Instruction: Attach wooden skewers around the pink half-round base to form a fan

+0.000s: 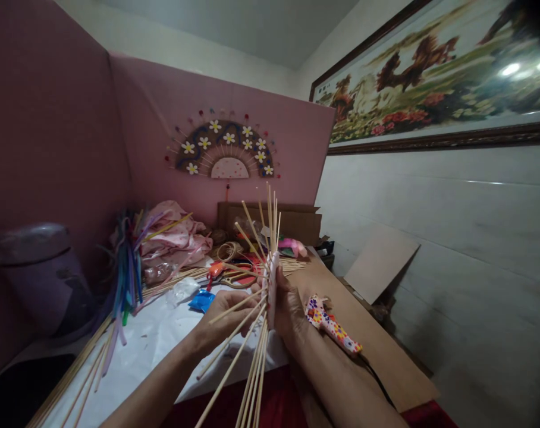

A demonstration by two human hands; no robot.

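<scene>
Both hands are raised in front of the person above the near edge of the worktop (163, 339), holding a white flat piece (272, 285) seen edge-on and upright between them. A bundle of thin wooden sticks (256, 356) runs along this piece, fanning out above it and spreading down towards the camera below it. The left hand (228, 318) has its grip closed, fingers curled round the sticks just beside the piece; the right hand (291, 309) has its grip closed on the other side of the piece, thumb against its edge. Just right of the right wrist a dotted glue gun (332, 326) lies on a cardboard sheet (372, 351). Beyond the hands lie scissors (234, 276), a blue packet (201, 300) and a pink cloth (176, 235). More loose sticks (74, 374) lie at the left of the worktop, and a flowered fan (228, 148) hangs on the pink partition behind
</scene>
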